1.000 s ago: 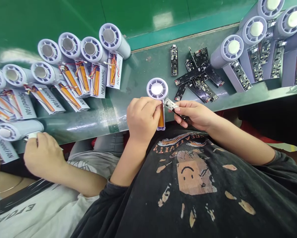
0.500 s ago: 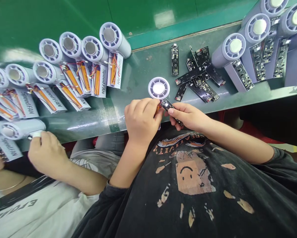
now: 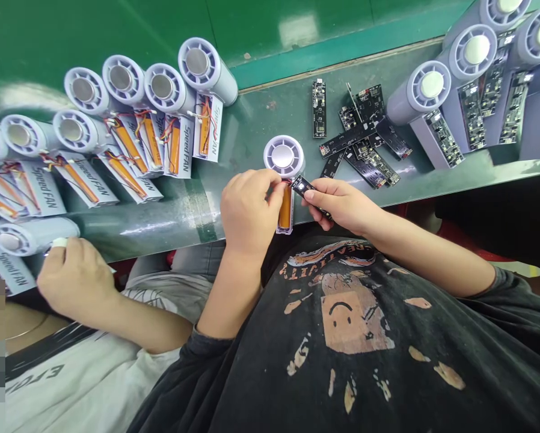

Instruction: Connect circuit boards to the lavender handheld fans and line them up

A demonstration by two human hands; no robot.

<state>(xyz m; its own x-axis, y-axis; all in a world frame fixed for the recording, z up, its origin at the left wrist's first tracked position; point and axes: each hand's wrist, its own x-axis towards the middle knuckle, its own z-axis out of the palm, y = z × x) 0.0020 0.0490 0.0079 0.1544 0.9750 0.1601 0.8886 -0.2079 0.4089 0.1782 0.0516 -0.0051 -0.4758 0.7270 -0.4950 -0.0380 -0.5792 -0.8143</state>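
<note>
A small handheld fan [image 3: 284, 156] lies in front of me, its round slotted end away from me. In its open handle sits an orange battery [image 3: 285, 207]. My left hand [image 3: 249, 207] is at the handle's top, thumb and index finger pinched where thin wires [image 3: 287, 181] run; what exactly the fingertips hold is too small to make out. Beside it, my right hand [image 3: 337, 201] grips a black circuit board [image 3: 302, 186] between thumb and fingers. The board is tilted, its upper end close to my left fingertips and the wires.
Loose circuit boards [image 3: 358, 138] lie in a pile at centre right, with one board [image 3: 319, 108] standing apart. More fans [image 3: 426, 90] with boards are at the right. Fans with orange batteries [image 3: 204, 66] line the left. A co-worker's hand [image 3: 78, 273] works at the lower left.
My left hand has shifted slightly left and up, uncovering the orange battery and handle. The fan has moved a little left. My right hand keeps the circuit board near the wires.
</note>
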